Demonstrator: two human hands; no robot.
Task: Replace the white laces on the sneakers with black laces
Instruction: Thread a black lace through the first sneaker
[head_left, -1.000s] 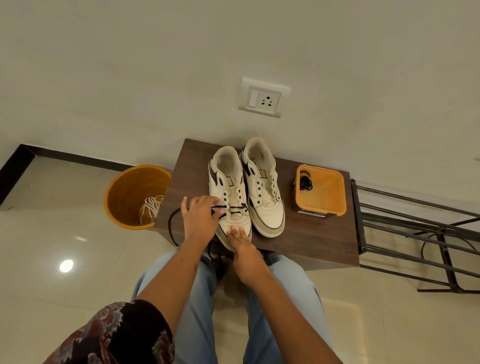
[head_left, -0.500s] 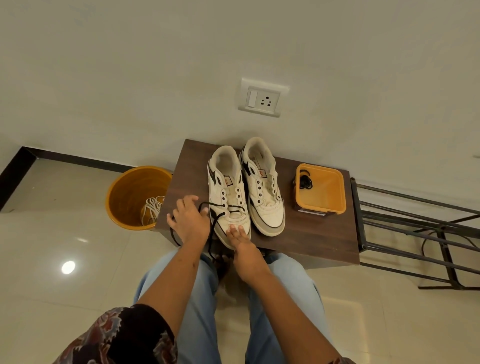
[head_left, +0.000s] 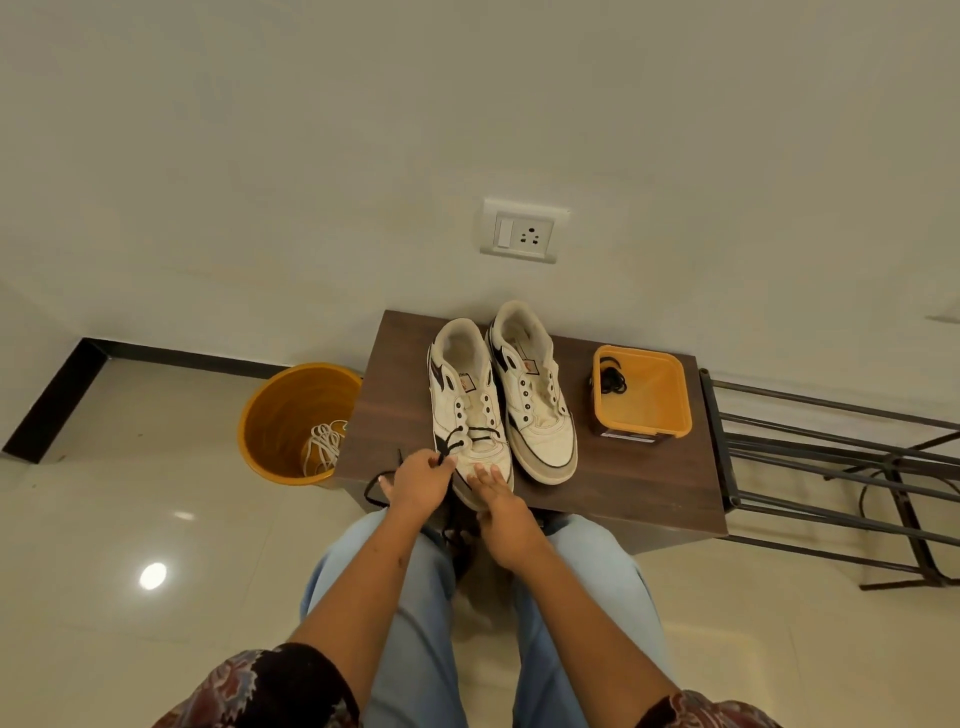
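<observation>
The left hand (head_left: 418, 480) pinches the black lace (head_left: 470, 435) beside the left sneaker (head_left: 467, 410), fingers curled round the strand. The right hand (head_left: 497, 506) rests on that sneaker's toe with fingers straight and slightly spread. The lace runs through the lowest eyelets, and its loose end loops over the table (head_left: 395, 410) edge. The right sneaker (head_left: 535, 395), just beside, has bare eyelets. 1 more black lace (head_left: 613, 376) lies in the orange tray (head_left: 647, 423); white laces (head_left: 324, 447) lie in the orange bucket (head_left: 275, 415).

worktop (head_left: 395, 415): dark wood grain, matt | floor (head_left: 130, 519): glossy tile | bucket (head_left: 270, 415): orange plastic | rack (head_left: 831, 467): dark metal | sneakers (head_left: 540, 441): scuffed white
</observation>
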